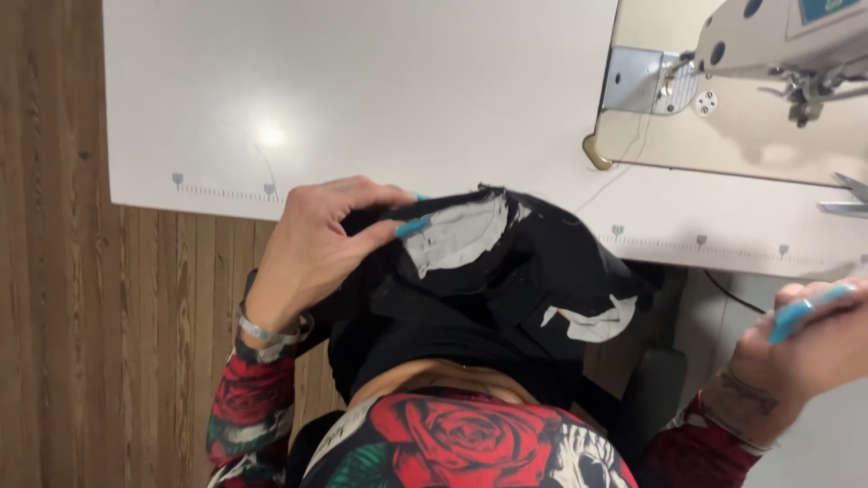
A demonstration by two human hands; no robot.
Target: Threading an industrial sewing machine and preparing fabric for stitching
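A black piece of fabric point(515, 280) with white lining patches lies bunched in my lap, at the front edge of the white table point(380, 99). My left hand point(321, 244) grips its upper left part, fingers curled over the cloth, long turquoise nails showing. At the right edge of the view my right hand point(805, 348) is raised off the fabric, fingers loosely bent with nothing visible in them; part of it is cut off by the frame. Both sleeves carry a red rose print.
A white sewing machine point(778, 45) stands at the back right on a beige bed with a metal needle plate point(646, 81). Ruler marks run along the table's front edge. Wooden flooring point(54, 271) lies to the left. A dark chair shows below.
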